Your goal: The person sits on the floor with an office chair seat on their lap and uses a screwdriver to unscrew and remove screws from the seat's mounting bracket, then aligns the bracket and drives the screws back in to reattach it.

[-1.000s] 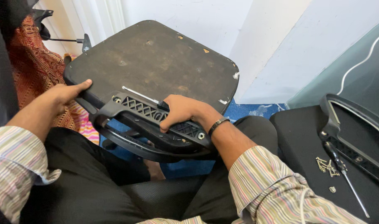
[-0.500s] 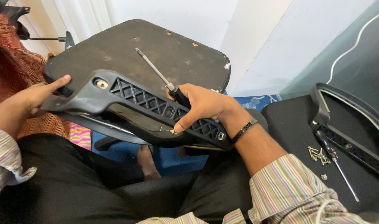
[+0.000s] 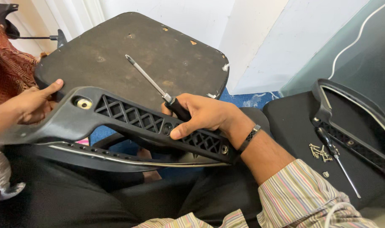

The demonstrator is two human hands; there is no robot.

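across my lap lies the black plastic armrest frame (image 3: 129,122) with lattice holes. my right hand (image 3: 203,116) wraps its fingers around the frame and also holds the screwdriver (image 3: 158,88), its tip pointing up over the dark seat board (image 3: 158,50). my left hand (image 3: 30,105) grips the frame's left end, thumb on top. small screws (image 3: 321,152) lie on the black cushion (image 3: 293,126) at right.

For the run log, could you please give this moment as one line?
left hand: steadies armrest end | right hand: grips screwdriver and armrest | seat board: behind | screws: right
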